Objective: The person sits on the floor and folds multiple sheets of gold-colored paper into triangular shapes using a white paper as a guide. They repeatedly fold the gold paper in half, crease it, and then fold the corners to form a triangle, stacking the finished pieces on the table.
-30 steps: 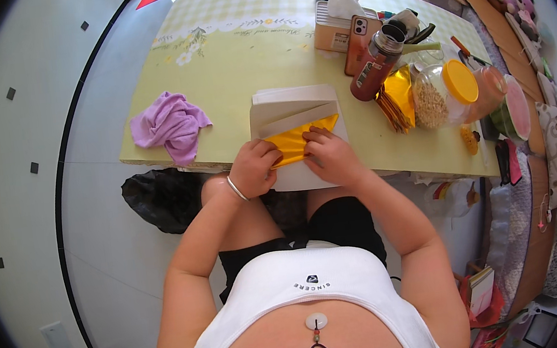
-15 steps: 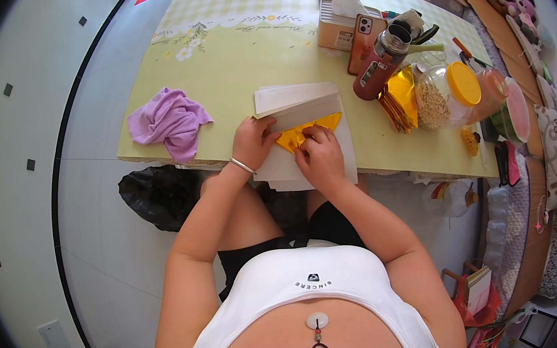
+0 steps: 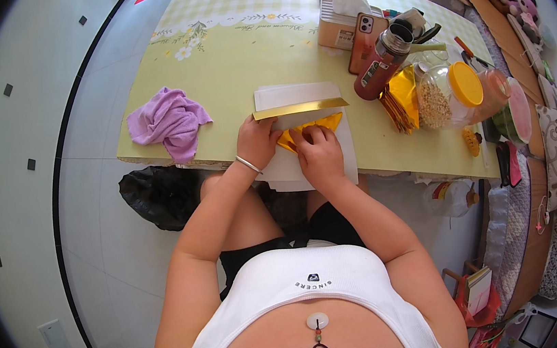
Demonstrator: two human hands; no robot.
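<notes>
1. The folded piece of shiny gold foil paper (image 3: 332, 122) lay between the two hands, on the stack of flat white paper sheets (image 3: 297, 93) at the near edge of the table with the yellow-green printed cover (image 3: 227, 83).
2. Its long axis ran crosswise to the person, left to right, with the right end slanting a little farther away and showing clear of the fingers.
3. The bare right hand (image 3: 321, 155) was the nearer to its middle: the fingers were bunched and bent over the foil, touching it. Whether they pinched it or only pressed it down, I could not tell.
4. The left hand (image 3: 258, 145), with a silver bangle at the wrist, stood at the foil's left end, fingers curled and close together. Its fingertips were hidden too much to tell whether they had hold of anything.
5. Just beyond both hands, a narrow, straight gold strip (image 3: 300, 108) crossed the white sheets, nearly level from left to right; its left end came close to the left hand's fingers, while its right end was free.
6. The fanned bundle of gold foil sheets (image 3: 401, 94) lay off to the right, apart from both hands and nearer the right one.
</notes>
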